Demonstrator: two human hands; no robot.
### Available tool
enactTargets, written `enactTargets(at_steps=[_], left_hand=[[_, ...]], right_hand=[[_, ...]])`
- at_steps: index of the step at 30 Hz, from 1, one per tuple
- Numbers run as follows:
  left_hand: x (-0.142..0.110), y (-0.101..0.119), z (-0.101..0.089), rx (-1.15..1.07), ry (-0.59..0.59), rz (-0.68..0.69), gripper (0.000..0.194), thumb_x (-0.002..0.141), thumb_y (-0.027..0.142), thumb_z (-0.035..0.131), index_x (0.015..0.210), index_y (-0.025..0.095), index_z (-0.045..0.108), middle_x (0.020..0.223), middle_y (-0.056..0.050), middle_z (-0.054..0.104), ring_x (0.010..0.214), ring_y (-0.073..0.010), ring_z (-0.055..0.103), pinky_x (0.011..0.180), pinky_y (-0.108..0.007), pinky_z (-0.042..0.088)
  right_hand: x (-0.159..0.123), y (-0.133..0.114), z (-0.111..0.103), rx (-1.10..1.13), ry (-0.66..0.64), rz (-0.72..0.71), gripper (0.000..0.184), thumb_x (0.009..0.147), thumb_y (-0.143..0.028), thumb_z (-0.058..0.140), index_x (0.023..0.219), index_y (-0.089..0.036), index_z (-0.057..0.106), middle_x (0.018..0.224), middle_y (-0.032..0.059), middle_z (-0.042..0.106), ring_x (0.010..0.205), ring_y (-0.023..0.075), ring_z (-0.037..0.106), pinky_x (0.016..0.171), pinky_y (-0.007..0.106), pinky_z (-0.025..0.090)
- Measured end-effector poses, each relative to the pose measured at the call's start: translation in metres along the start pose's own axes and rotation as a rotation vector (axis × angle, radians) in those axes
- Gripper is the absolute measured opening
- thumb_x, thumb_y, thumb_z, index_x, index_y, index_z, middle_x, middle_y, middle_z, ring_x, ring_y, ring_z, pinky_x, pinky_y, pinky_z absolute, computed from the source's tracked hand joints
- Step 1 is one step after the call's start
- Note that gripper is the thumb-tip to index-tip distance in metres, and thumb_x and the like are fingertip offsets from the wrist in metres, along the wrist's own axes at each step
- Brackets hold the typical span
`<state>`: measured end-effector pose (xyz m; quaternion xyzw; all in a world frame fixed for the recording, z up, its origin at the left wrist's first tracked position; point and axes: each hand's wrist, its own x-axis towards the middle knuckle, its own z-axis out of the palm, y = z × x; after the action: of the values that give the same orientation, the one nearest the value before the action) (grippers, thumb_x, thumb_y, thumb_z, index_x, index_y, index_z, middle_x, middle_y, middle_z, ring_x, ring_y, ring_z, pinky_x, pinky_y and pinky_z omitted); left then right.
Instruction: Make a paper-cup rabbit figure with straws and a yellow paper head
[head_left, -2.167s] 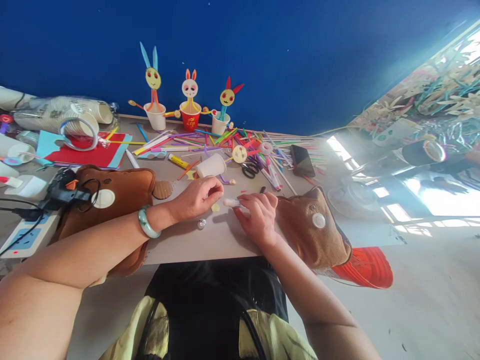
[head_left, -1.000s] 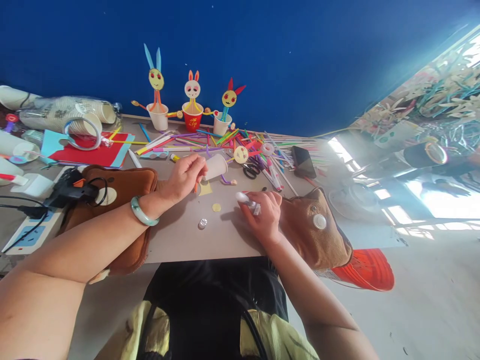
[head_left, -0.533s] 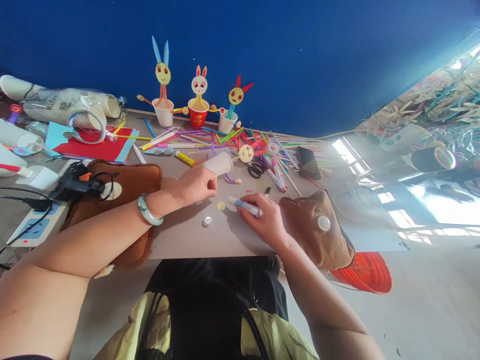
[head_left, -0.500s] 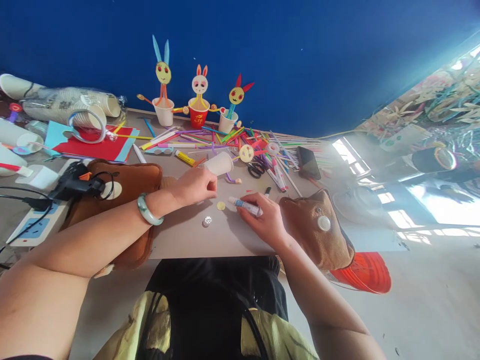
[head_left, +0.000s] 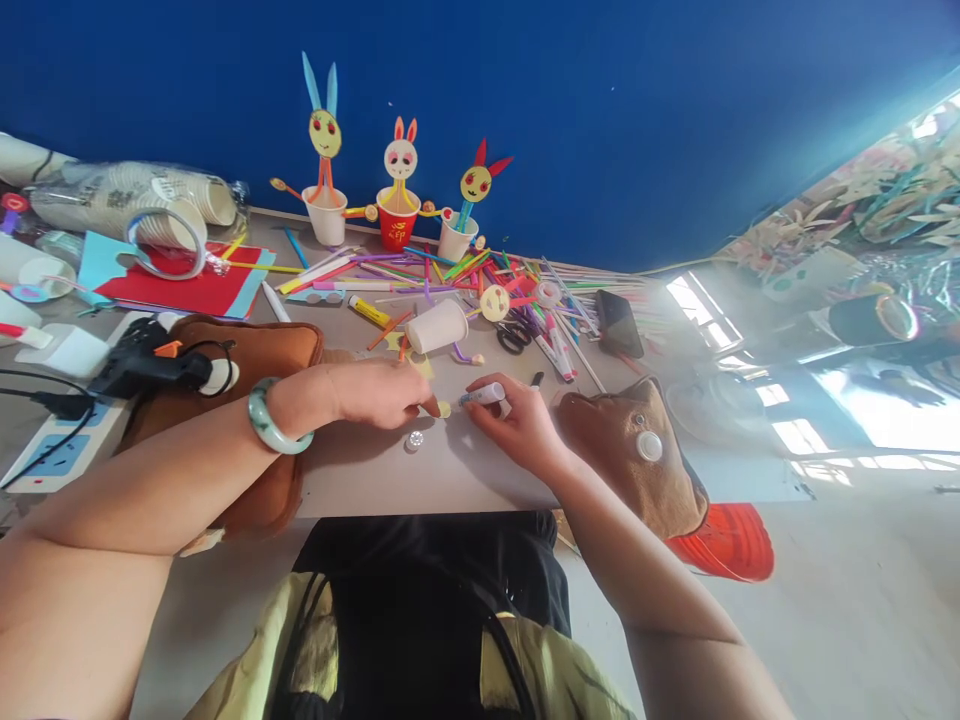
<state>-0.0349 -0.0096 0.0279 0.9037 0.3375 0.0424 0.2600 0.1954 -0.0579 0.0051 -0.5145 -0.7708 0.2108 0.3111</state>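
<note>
My left hand (head_left: 382, 392) is curled over the tabletop, its index fingertip on the edge of a small yellow paper disc (head_left: 444, 409). Partly under that finger, the disc lies flat. My right hand (head_left: 521, 420) grips a white glue stick (head_left: 489, 394) with a blue label. The glue stick is held nearly level, its labelled end toward the disc and a small gap from it. A small clear-and-white cap (head_left: 414, 440) stands below the disc. Beyond my left hand, a white paper cup (head_left: 436, 327) lies on its side with a yellow round face (head_left: 495, 302) beside it.
Three cup figures with rabbit ears, one in a red cup (head_left: 397, 225), stand along the blue wall. Coloured sticks and pens, black scissors (head_left: 514, 337) and a phone (head_left: 619, 322) spread across the back. Brown plush pouches (head_left: 637, 470) flank my arms; a power strip (head_left: 64, 450) lies left.
My left hand has lowered and stretched its index finger onto the yellow disc. My right hand has shifted slightly left and tilted the glue stick, raising its far end.
</note>
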Motion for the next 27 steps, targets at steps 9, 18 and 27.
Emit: enactTargets(at_steps=[9,18,27], left_hand=[[0.0,0.001,0.002,0.105,-0.241,0.081,0.035,0.08,0.01,0.054,0.101,0.031,0.074,0.067,0.0,0.065,0.046,-0.0128,0.044,0.05,-0.026,0.03],[0.001,0.004,0.008,0.2,-0.247,0.049,0.031,0.076,0.01,0.055,0.096,0.024,0.073,0.057,-0.001,0.057,0.044,-0.012,0.039,0.046,-0.026,0.025],[-0.001,0.003,0.011,0.246,-0.246,0.061,0.029,0.082,0.018,0.055,0.101,0.027,0.074,0.065,-0.003,0.064,0.048,-0.0176,0.049,0.05,-0.03,0.028]], right_hand=[[0.01,0.003,0.006,-0.092,-0.012,-0.091,0.009,0.08,-0.021,0.064,0.088,-0.023,0.065,0.064,-0.0043,0.063,0.058,0.0136,0.054,0.069,0.03,0.044],[0.01,0.006,0.013,-0.099,-0.083,-0.203,0.008,0.082,-0.021,0.064,0.089,-0.023,0.06,0.075,-0.0018,0.069,0.067,0.0156,0.06,0.079,0.033,0.042],[0.009,0.015,0.023,-0.228,-0.04,-0.374,0.006,0.091,-0.028,0.058,0.092,-0.023,0.056,0.081,0.0015,0.068,0.075,0.019,0.061,0.082,0.036,0.04]])
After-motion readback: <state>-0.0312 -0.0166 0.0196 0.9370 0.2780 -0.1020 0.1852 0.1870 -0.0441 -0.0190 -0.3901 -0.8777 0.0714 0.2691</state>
